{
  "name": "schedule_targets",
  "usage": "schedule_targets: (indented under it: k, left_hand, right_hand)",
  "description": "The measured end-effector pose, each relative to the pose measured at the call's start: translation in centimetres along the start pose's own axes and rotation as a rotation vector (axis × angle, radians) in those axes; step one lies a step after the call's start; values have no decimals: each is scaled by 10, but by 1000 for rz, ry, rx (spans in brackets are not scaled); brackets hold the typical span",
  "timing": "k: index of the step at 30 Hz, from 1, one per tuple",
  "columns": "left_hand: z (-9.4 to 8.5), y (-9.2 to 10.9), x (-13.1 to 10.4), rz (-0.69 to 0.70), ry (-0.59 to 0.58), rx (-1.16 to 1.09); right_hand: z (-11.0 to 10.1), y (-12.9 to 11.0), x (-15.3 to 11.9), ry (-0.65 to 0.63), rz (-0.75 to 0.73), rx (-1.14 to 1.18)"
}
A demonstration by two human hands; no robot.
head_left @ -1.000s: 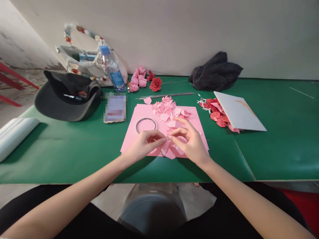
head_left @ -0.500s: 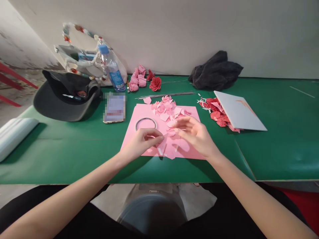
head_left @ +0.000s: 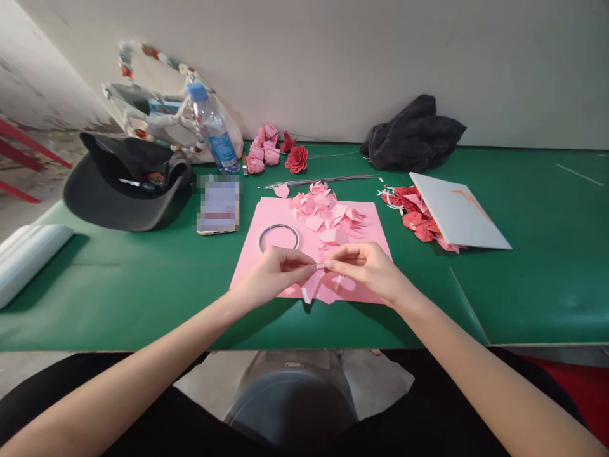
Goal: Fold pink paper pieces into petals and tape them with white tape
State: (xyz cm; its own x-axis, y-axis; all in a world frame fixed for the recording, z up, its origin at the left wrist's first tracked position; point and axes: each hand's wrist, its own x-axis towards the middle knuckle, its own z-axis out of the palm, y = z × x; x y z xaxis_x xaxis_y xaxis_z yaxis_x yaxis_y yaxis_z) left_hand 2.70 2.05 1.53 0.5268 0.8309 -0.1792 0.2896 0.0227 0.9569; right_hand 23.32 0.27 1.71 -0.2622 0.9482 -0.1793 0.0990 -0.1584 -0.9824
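Over a pink paper sheet (head_left: 252,254), my left hand (head_left: 280,270) and my right hand (head_left: 368,270) meet with pinched fingertips. A short white strip (head_left: 321,266) spans the small space between them, one end at each hand. Whether it is stuck to a pink piece behind it, I cannot tell. Just below the fingers lie cut pink paper petals (head_left: 327,292), some with white strips on them. A ring-shaped roll of tape (head_left: 261,240) rests on the sheet beyond my left hand. Folded pink petals (head_left: 314,206) are heaped beyond both hands.
Thin wires (head_left: 328,181) lie behind the sheet, near paper roses (head_left: 297,159). A white board (head_left: 464,212) leans on red paper pieces (head_left: 419,222) at right. Leftward are a phone (head_left: 219,206), a bottle (head_left: 221,149) and a cap (head_left: 118,209). Black cloth (head_left: 412,136) sits against the wall.
My right hand has come down and left from the petal heap, its fingers closing to meet my left hand. The white strip now shows between the fingertips. My left hand has barely moved.
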Motion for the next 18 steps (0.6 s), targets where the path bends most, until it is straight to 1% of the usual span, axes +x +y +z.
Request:
schedule_targets:
  k: [4, 9, 18]
  left_hand:
    - [1, -2, 0, -16, -6, -3]
    - [1, -3, -1, -29, -29, -23]
    - [1, -1, -1, -55, -39, -23]
  right_hand:
    - [2, 0, 1, 41, 15, -5]
    - [3, 1, 1, 60, 28, -16]
    - [2, 2, 0, 51, 11, -59]
